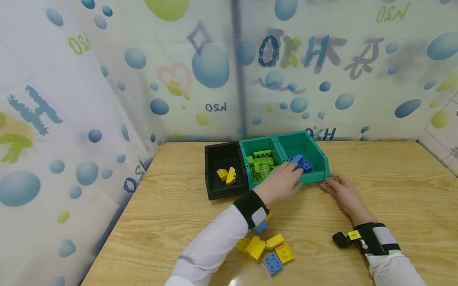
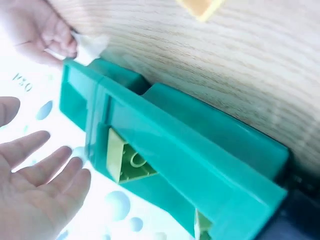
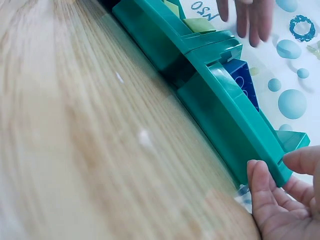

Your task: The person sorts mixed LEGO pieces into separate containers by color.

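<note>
My left hand [image 1: 280, 180] is over the front rim where two teal bins meet, nearest to blue toy bricks [image 1: 303, 163] in the right teal bin [image 1: 298, 143]. In the left wrist view the fingers of that hand [image 2: 42, 187] are spread, with nothing between them. My right hand [image 1: 345, 197] is at the front right corner of the right teal bin. Seen from the right wrist, its thumb and fingers [image 3: 260, 182] hold that corner. Lime green bricks [image 1: 262, 161] fill part of the left teal bin [image 1: 262, 143].
A black bin [image 1: 211, 159] with yellow bricks [image 1: 231, 176] adjoins the teal bins on the left. Loose yellow bricks [image 1: 255, 248] and blue bricks [image 1: 272, 264] lie on the wooden table [image 1: 161, 222] near its front, partly behind the left forearm. A patterned curtain [image 1: 214, 79] hangs behind.
</note>
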A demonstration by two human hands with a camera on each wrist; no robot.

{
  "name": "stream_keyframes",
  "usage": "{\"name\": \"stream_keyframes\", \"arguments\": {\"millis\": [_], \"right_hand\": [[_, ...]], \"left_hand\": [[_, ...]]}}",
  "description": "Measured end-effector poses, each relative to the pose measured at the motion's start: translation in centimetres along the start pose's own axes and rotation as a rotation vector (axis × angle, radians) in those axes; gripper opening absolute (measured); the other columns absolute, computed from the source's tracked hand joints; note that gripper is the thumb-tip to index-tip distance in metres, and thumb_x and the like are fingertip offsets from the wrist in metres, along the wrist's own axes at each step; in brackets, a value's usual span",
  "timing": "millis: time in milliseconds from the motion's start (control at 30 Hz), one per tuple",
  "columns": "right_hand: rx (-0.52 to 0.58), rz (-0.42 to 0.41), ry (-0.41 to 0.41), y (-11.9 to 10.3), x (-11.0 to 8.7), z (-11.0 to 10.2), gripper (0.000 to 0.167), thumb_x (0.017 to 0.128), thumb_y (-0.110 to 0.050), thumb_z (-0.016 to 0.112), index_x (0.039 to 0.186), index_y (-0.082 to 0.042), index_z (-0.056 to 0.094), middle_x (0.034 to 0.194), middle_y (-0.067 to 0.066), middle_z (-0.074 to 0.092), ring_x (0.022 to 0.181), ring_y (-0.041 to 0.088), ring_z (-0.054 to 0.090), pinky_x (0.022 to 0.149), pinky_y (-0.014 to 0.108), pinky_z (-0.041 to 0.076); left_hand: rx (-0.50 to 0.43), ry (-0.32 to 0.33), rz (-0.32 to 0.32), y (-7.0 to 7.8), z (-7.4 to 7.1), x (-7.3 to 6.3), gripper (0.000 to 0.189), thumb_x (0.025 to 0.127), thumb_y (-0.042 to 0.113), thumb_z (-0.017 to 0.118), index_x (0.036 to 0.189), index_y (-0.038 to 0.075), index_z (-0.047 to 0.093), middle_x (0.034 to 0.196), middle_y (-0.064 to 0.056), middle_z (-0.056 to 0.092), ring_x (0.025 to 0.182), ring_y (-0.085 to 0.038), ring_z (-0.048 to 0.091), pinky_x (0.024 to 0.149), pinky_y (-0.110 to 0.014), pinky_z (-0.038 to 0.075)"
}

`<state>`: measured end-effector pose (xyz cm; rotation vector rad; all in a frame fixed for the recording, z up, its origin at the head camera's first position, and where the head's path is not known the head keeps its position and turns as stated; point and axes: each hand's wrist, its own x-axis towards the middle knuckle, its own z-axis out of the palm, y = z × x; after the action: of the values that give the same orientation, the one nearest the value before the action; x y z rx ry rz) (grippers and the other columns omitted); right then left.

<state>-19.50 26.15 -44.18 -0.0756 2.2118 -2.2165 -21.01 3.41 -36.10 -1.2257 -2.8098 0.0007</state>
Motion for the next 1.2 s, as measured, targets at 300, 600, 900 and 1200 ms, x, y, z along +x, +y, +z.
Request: {"name": "stream_keyframes", "arguments": {"millis": [300,600,900,1200], "right_hand": [[0.008,0.005,-0.009,0.0,-0.1,0.0,0.036,0.101,-0.015,0.041,0.125,0.010,0.031,0.089,-0.010,0.060,0.085,-0.003,0.062,0.077,0.011,0.052],[0.029,0.009,0.004,0.0,-0.3,0.0,0.031,0.101,-0.016,0.042,0.123,0.005,0.035,0.089,-0.010,0.060,0.085,-0.003,0.063,0.077,0.011,0.052],[-0.028,0.029,0.006,-0.4,-0.1,0.5,0.044,0.102,-0.016,0.039,0.130,0.015,0.026,0.090,-0.010,0.058,0.085,-0.005,0.061,0.078,0.011,0.051],[0.020,0.018,0.017,-0.5,-0.2,0.2,0.033,0.101,-0.013,0.041,0.123,0.009,0.033,0.088,-0.009,0.060,0.083,-0.003,0.062,0.076,0.010,0.051]], "left_hand": [[-0.145,0.061,0.051,-1.4,-1.1,-3.7,0.036,0.100,0.028,0.047,0.130,0.011,0.056,0.118,-0.001,0.063,0.108,-0.013,0.059,0.096,-0.024,0.047],[-0.265,0.053,0.043,-1.5,-1.9,-6.2,0.033,0.100,0.028,0.048,0.126,0.013,0.060,0.117,-0.002,0.065,0.104,-0.011,0.060,0.091,-0.021,0.049],[-0.379,0.041,-0.026,-3.3,-2.2,-9.9,0.032,0.098,0.030,0.050,0.124,0.014,0.061,0.119,-0.003,0.064,0.106,-0.014,0.060,0.090,-0.025,0.050],[-0.470,0.081,-0.117,-5.2,-2.4,-12.6,0.032,0.096,0.025,0.055,0.123,0.009,0.061,0.119,-0.007,0.064,0.108,-0.021,0.061,0.091,-0.034,0.052]]}}
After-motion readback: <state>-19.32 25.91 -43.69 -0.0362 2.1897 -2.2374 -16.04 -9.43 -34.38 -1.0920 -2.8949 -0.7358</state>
